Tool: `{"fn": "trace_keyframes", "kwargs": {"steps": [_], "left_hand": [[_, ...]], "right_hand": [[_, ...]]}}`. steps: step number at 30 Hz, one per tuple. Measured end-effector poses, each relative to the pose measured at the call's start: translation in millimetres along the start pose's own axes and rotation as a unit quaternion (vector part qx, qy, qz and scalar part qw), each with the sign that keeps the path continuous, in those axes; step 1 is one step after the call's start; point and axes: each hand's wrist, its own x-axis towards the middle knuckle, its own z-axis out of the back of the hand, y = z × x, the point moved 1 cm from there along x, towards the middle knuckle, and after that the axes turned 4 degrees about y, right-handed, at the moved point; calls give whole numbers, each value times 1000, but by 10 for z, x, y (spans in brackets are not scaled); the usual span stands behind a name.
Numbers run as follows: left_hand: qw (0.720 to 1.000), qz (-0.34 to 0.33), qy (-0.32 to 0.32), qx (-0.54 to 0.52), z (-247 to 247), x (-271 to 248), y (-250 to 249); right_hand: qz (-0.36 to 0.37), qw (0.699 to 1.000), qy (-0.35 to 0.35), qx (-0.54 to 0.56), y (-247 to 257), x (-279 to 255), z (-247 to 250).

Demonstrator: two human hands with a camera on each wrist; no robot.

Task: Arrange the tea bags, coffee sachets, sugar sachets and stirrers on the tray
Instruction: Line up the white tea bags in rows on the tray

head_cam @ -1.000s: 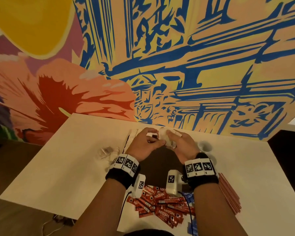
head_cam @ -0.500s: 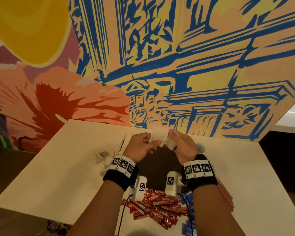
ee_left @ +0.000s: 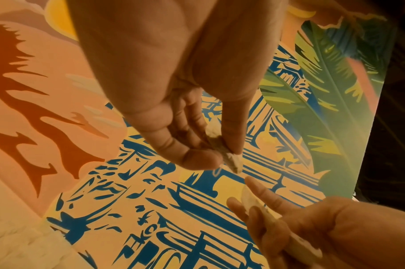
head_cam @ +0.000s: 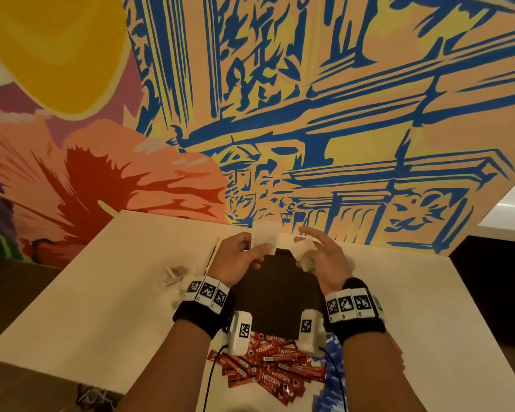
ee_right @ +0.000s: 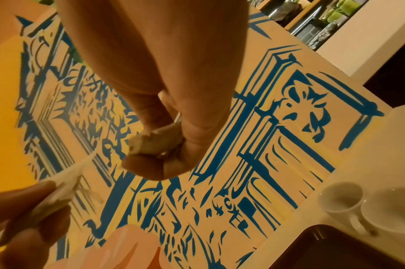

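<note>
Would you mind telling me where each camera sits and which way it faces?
Head: on the head, looking forward and down at the table; shows left hand, right hand.
Left wrist: looks along the left hand pinching a tea bag.
Right wrist: looks along the right hand; white cup beside.
All three show both hands and the mural.
</note>
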Motion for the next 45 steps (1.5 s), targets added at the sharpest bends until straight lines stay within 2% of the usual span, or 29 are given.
{"fn": "trace_keyframes", "kwargs": {"steps": [2, 6, 8, 13, 20, 23, 32, 38, 41, 45], "left_hand": [[1000, -2, 7, -14, -13, -5, 1], [999, -7, 4, -49, -41, -20, -10], [998, -8, 8, -61, -44, -27, -22], [994, -2, 18, -109, -22, -33, -45], [985, 10, -4, -171, 22, 0, -8], [985, 9, 1, -170, 36, 8, -14], [984, 16, -20, -176, 141, 55, 48], [984, 22, -30, -174, 240, 151, 104], [986, 29, -8, -162, 276, 213, 129], [991, 34, 12, -129, 349, 305, 161]], "right_hand": [[0, 999, 32, -37, 7, -20, -72], [-45, 996, 76, -31, -25, -34, -198], [-31, 992, 95, -80, -31, -24, -225], [11, 995, 56, -82, -65, 43, -203], [2, 993, 80, -82, -89, 75, -205], [6, 989, 109, -101, -104, 88, -233], [21, 973, 137, -183, -215, 235, -220], [-16, 976, 138, -167, -211, 319, -323], [-9, 973, 164, -164, -222, 367, -423], [-5, 976, 159, -149, -253, 482, -463]]}}
